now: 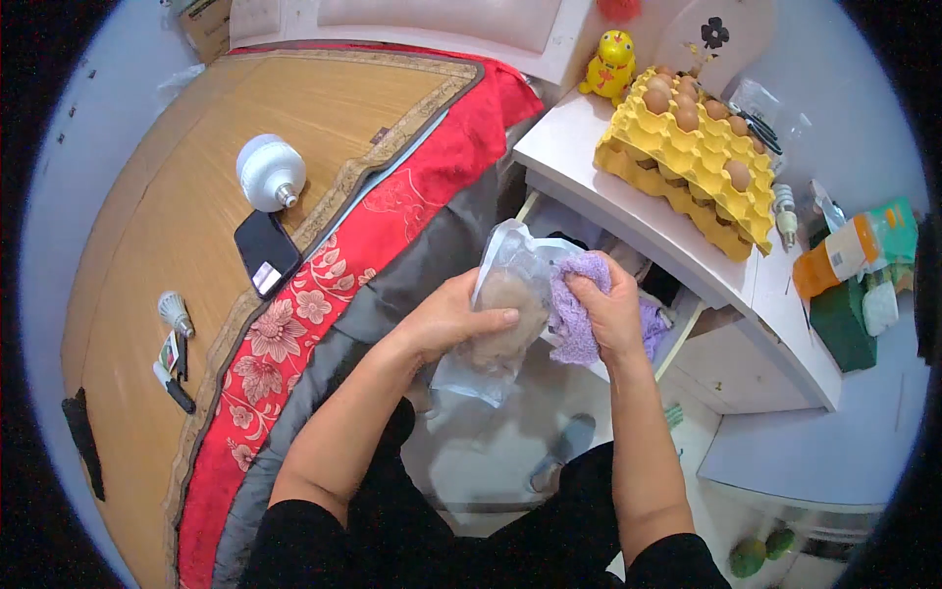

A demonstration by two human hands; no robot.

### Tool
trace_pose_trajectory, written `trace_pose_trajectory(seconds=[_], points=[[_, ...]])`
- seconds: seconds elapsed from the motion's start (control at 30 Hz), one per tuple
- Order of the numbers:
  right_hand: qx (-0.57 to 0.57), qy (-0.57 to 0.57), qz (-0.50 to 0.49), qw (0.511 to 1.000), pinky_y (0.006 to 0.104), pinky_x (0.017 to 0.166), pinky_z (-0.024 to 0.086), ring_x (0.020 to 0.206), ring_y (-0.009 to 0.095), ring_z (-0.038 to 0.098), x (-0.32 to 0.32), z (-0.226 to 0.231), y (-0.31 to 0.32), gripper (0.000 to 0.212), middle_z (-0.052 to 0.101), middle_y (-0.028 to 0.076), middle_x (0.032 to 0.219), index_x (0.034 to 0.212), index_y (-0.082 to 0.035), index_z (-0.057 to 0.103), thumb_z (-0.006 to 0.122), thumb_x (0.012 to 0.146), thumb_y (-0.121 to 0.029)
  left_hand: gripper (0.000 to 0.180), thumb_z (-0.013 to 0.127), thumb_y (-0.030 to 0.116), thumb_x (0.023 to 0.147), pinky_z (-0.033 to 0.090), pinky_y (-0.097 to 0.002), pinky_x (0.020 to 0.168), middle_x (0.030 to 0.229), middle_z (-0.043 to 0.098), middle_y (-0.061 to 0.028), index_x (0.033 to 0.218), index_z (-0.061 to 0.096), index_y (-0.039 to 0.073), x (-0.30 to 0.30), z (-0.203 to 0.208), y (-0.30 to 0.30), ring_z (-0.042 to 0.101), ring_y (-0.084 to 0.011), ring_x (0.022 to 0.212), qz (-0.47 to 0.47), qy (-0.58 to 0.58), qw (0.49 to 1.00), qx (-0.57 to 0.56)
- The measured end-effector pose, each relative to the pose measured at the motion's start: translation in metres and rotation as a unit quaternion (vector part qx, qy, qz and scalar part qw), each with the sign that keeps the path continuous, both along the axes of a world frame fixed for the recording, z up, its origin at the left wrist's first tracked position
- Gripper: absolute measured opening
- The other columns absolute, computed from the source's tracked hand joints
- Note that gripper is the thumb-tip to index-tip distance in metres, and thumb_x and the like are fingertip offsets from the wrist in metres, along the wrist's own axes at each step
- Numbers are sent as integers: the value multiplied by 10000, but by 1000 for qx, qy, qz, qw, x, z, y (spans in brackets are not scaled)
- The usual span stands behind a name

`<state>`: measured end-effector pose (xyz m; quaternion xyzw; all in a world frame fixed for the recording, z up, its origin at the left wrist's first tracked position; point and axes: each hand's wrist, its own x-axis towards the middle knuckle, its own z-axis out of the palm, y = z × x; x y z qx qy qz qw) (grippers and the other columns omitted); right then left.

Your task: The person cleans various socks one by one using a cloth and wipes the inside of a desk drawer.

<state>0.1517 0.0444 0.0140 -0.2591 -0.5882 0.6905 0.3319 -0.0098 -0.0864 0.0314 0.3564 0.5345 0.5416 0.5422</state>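
Note:
My left hand is closed on a clear plastic packet with something beige and soft-looking inside, its thumb lying across the front. In my right hand a crumpled purple terry cloth is pinched, pressed against the packet's right side. Both hands are above an open drawer, partly hidden by the cloth and packet. Dark and pale items show inside the drawer, but I cannot make out what they are.
On the white cabinet top are a yellow egg tray with several brown eggs, a yellow toy figure and an orange bottle. Left is a bed with a woven mat, holding a large bulb, a phone and a small bulb.

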Motion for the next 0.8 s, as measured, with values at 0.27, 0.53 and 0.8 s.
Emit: trace_pose_trajectory(seconds=[0.27,0.53,0.8], points=[[4,-46,-3,999,244,578,462,661,91,573,-3,5,-13,108,621,34,752,850,-5,619,610,760,-64,331,434,289,947,454,-268,761,914,611,-54,1000,595,4,1,-16,10,559,-111,820,130,-37,987,87],[-169,85,-84,978,255,587,482,632,119,585,2,-8,3,174,626,47,776,938,4,615,577,808,-105,326,491,261,917,427,-354,891,1094,581,-96,1156,503,40,0,-26,12,542,-187,1027,85,-298,948,74],[-40,-41,20,998,246,633,487,729,117,591,16,1,14,308,646,99,934,1064,11,567,570,856,-216,392,616,179,828,478,-354,826,1063,582,-79,1161,470,31,2,-29,17,584,-194,939,140,-176,971,84]])
